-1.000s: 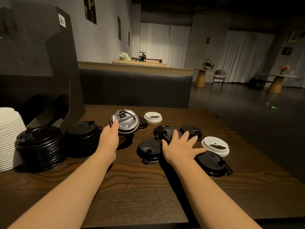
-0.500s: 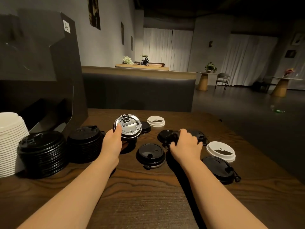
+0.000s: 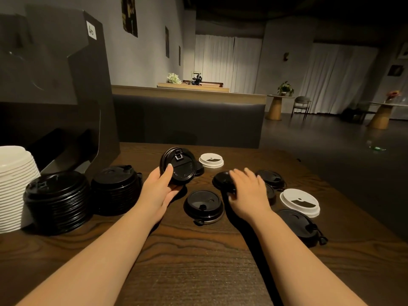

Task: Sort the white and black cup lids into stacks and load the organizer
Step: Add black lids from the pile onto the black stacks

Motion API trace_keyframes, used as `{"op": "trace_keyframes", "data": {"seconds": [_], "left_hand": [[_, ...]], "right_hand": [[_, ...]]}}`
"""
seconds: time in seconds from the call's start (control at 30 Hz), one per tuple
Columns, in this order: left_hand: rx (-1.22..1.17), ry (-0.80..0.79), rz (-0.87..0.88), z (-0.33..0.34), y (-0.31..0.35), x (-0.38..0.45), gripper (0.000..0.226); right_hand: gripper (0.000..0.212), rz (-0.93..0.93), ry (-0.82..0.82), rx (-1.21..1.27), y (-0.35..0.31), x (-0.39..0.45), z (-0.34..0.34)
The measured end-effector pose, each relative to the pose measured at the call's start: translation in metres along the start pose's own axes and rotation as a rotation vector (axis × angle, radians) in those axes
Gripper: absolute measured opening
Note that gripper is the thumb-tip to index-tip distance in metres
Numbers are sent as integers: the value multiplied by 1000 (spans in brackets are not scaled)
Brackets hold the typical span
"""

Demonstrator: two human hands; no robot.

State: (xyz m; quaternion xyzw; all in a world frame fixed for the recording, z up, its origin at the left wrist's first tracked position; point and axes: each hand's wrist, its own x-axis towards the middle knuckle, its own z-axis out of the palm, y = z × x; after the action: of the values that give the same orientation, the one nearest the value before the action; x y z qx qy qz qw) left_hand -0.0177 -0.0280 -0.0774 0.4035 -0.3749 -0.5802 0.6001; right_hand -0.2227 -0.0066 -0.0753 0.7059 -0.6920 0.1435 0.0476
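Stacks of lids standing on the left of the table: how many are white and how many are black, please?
White lid stacks: 1
Black lid stacks: 2
Total: 3 stacks

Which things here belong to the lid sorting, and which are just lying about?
Job:
- black plastic lid gripped by left hand
- loose black lids under right hand
- two loose white plastic lids
- two black lid stacks
- white lid stack
- dark cardboard organizer

Lying about:
- potted plant
- grey chair
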Motion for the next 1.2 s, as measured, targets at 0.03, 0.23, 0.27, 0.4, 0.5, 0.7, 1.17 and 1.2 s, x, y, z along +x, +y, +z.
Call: {"op": "trace_keyframes", "data": {"seconds": [0.03,0.23,0.27,0.4,0.5,0.7,1.17,1.2], "left_hand": [[-16,-4,-10,0,0,-1,43],[-28,-27,-76,3,0,-3,39],[-16,-34,-76,3,0,-3,38],[30,-40,-67,2,-3,-3,34],[65,-36,-67,4,-3,-6,17],[228,-57,26,4,-5,-8,15],[452,-341,332,16,-2,-33,23],[442,-333,341,17,-1,-33,23]], "right_hand": [[59,-45,-78,-16,-2,1,4],[44,-130,35,44,-6,1,4],[41,-125,41,43,-7,0,3],[44,-61,-46,12,-7,-1,3],[54,-42,-145,2,-5,2,3],[53,-86,-37,76,-10,-3,1],[98,205,-316,1731,-28,-8,-7],[93,213,-368,1773,-27,-8,-8]]}}
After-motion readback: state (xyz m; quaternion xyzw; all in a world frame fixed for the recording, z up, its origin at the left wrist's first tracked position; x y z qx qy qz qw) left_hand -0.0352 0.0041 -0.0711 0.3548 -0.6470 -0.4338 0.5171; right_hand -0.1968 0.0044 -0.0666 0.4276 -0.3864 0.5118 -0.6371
